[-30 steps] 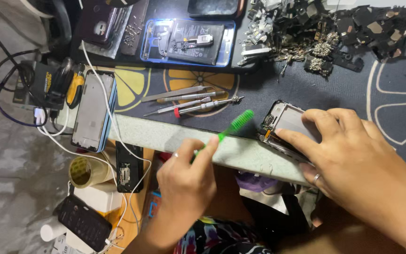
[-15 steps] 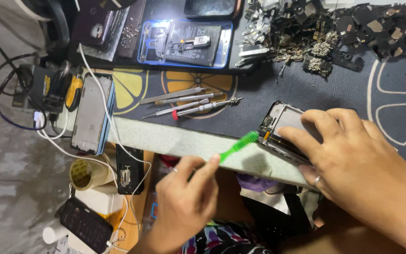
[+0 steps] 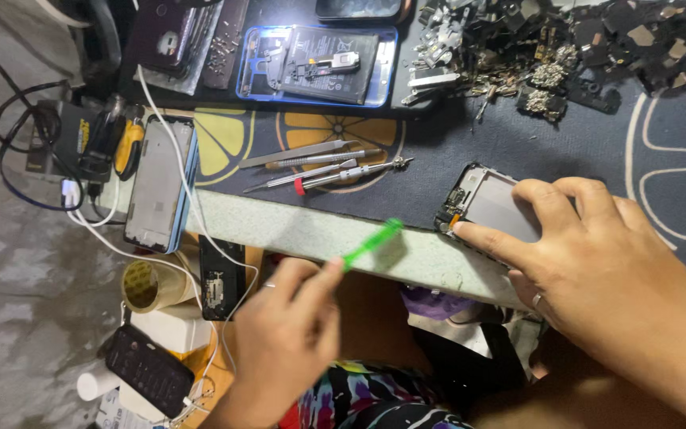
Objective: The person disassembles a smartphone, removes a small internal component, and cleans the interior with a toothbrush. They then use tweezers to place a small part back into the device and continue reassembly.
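Observation:
My left hand (image 3: 283, 342) is below the table's front edge and grips a thin green tool (image 3: 371, 242), blurred by motion, whose tip points up and right toward the table edge. My right hand (image 3: 605, 270), with a ring on one finger, rests on an opened phone (image 3: 490, 202) that lies on the dark mat. Its fingers cover the phone's right part, and one fingertip touches the lower left corner. The green tool's tip is apart from the phone, to its left.
Tweezers and screwdrivers (image 3: 327, 167) lie on the mat to the phone's left. Behind are an opened blue-framed phone (image 3: 315, 63) and a pile of metal parts (image 3: 557, 48). At left are a phone frame (image 3: 159, 183), cables (image 3: 33, 159), a tape roll (image 3: 146, 286) and a black phone (image 3: 148, 369).
My left hand has drawn the green tool down and to the left, away from the opened phone. My right hand has stayed on the phone.

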